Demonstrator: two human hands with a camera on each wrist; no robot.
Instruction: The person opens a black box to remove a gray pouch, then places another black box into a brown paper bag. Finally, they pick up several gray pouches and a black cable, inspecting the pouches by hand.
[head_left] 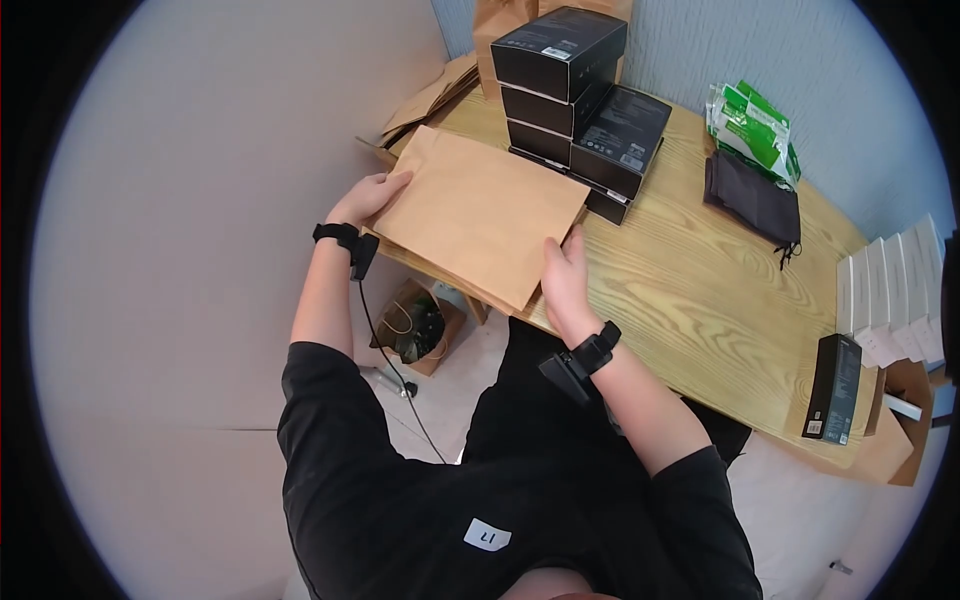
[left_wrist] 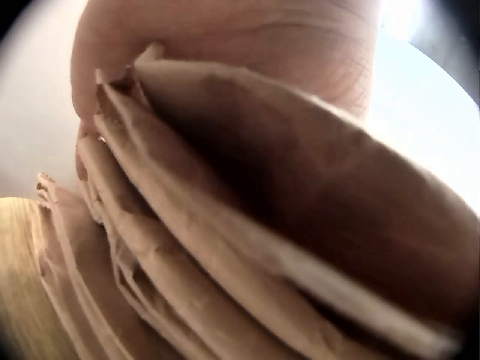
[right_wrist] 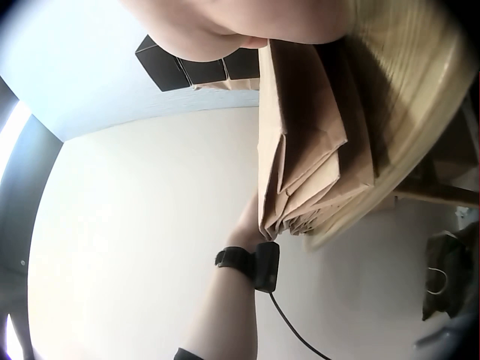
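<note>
Left hand [head_left: 367,197] grips far edge of bag stack [head_left: 478,212]; right hand [head_left: 564,277] grips near edge. Black boxes [head_left: 575,95] just beyond, table [head_left: 700,300] beneath.

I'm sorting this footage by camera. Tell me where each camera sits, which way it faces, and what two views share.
Head: worn on the head, looking down at the wooden table; both arms, left hand and right hand hold the paper bags.
Left wrist: under that hand, close on the bags' edges; palm shows.
Right wrist: low at the table edge, looking across; the left forearm shows.
Shared: the paper bags.
</note>
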